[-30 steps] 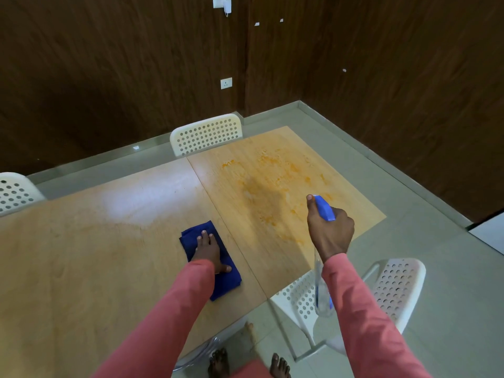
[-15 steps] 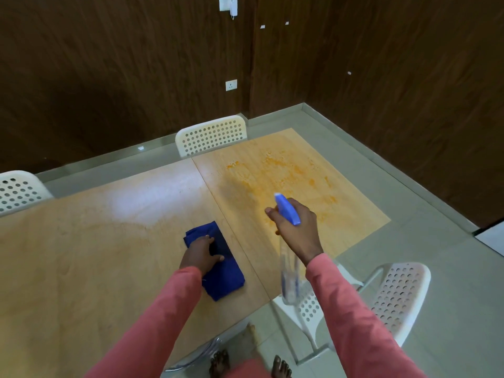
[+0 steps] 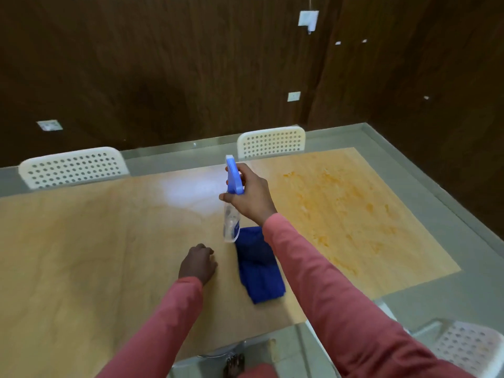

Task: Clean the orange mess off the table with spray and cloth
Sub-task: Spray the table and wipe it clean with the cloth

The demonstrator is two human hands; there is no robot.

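Fingers of my right hand [image 3: 252, 196] wrap the spray bottle [image 3: 231, 211], held upright above the table [image 3: 81, 255]. My left hand [image 3: 198, 264] rests loosely curled, empty, beside the blue cloth [image 3: 260, 271]; orange mess [image 3: 338, 203] lies right of it

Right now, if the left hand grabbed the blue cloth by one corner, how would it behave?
The blue cloth lies folded and rumpled, so it would probably droop and unfold. It looks thin, likely light. Pushed across the smooth table, it may bunch up rather than slide.

Wooden table [image 3: 81, 255] with blue cloth [image 3: 259, 268] and orange mess [image 3: 341, 208]
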